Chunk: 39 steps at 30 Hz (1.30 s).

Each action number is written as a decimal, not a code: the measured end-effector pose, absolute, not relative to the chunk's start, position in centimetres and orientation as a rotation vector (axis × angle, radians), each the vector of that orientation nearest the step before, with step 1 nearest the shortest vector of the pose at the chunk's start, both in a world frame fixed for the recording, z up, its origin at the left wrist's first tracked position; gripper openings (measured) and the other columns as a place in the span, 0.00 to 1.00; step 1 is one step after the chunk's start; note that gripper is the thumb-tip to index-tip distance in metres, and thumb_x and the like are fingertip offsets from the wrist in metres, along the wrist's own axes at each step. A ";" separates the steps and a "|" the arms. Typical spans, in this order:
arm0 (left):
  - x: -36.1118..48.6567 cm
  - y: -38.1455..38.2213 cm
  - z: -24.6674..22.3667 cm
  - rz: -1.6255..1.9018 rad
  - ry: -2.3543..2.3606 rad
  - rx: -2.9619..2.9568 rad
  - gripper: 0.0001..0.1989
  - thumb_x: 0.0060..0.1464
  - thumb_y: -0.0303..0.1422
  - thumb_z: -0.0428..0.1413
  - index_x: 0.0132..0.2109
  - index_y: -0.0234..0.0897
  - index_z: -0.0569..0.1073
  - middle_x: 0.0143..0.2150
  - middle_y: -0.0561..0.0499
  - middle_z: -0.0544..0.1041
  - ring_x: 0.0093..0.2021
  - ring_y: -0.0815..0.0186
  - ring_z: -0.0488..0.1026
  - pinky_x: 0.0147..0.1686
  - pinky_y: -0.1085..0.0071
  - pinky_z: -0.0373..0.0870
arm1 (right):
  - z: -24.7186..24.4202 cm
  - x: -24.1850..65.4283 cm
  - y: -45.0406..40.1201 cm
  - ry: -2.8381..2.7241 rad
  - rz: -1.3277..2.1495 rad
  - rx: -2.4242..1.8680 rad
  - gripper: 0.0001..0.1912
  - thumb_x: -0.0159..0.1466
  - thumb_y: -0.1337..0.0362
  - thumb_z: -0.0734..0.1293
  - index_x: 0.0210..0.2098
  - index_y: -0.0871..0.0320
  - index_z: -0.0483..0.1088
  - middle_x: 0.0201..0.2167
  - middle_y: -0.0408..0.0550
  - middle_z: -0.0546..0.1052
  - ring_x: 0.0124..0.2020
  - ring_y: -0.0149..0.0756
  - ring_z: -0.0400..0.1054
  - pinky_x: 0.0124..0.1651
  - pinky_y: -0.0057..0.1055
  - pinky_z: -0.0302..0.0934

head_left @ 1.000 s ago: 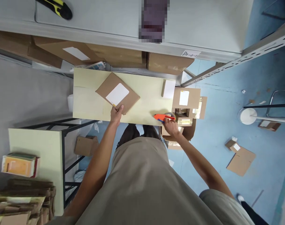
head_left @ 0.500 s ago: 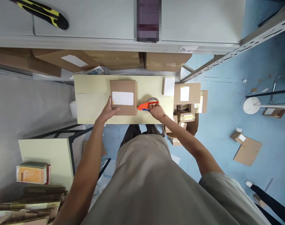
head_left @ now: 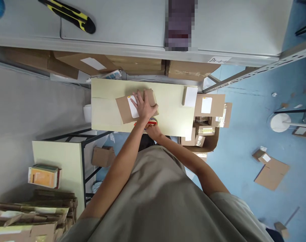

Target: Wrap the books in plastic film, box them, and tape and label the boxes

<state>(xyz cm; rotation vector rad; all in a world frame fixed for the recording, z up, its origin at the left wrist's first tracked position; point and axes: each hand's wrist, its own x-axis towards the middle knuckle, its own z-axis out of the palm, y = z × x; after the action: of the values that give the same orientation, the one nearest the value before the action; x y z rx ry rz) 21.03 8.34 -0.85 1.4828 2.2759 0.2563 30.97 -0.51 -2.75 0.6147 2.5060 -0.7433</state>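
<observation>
On the pale yellow table (head_left: 173,116) lies a brown cardboard box (head_left: 125,109), turned at an angle, with a white label (head_left: 133,107) partly covered. My left hand (head_left: 144,107) rests flat on the box with its fingers spread. Just below it, near the table's front edge, my right hand (head_left: 153,130) is closed round the orange tape dispenser (head_left: 152,123). My left forearm crosses in front of part of the dispenser, so its front end is mostly hidden.
A white box (head_left: 190,96) lies at the table's right end. Beyond it stands a large carton (head_left: 213,144) of smaller boxes. A metal shelf (head_left: 132,30) above holds a black and yellow cutter (head_left: 72,16). Folded cardboard (head_left: 29,215) is stacked at lower left.
My left hand has moved from the box's left side onto its top. The box has turned. My right hand has brought the dispenser left and nearer to me. The view has shifted.
</observation>
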 end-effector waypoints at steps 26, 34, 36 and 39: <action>18.1 2.9 -1.5 0.179 1.728 2.017 0.39 0.50 0.23 0.56 0.71 0.42 0.70 0.81 0.47 0.56 0.84 0.46 0.30 0.81 0.39 0.28 | -4.6 41.2 3.7 2.481 -0.612 0.691 0.27 0.79 0.64 0.54 0.69 0.79 0.60 0.53 0.76 0.81 0.54 0.54 0.79 0.60 0.45 0.63; 18.3 2.5 -1.3 0.165 1.718 2.011 0.38 0.49 0.22 0.56 0.69 0.41 0.70 0.81 0.45 0.55 0.84 0.46 0.28 0.81 0.37 0.27 | -1.8 48.9 8.5 2.273 -0.531 1.043 0.33 0.80 0.56 0.52 0.72 0.78 0.56 0.53 0.78 0.80 0.52 0.60 0.79 0.57 0.49 0.65; 18.4 2.5 -1.1 0.159 1.722 2.023 0.39 0.49 0.22 0.56 0.69 0.41 0.70 0.81 0.45 0.55 0.84 0.46 0.27 0.81 0.37 0.28 | -1.0 47.5 9.2 2.276 -0.529 1.133 0.34 0.80 0.54 0.52 0.73 0.77 0.54 0.54 0.77 0.80 0.52 0.60 0.79 0.55 0.47 0.66; 18.5 2.4 -0.7 0.155 1.723 2.042 0.40 0.49 0.22 0.56 0.71 0.41 0.69 0.81 0.45 0.56 0.84 0.46 0.28 0.80 0.36 0.30 | -0.4 43.2 9.6 2.285 -0.571 1.233 0.32 0.79 0.55 0.55 0.71 0.78 0.59 0.54 0.76 0.80 0.52 0.58 0.79 0.52 0.44 0.67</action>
<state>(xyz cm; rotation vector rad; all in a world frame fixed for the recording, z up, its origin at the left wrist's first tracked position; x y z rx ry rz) 18.49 2.42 -0.73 2.0420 1.7230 0.1553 43.21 9.64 -0.38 1.2329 2.2846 -0.5713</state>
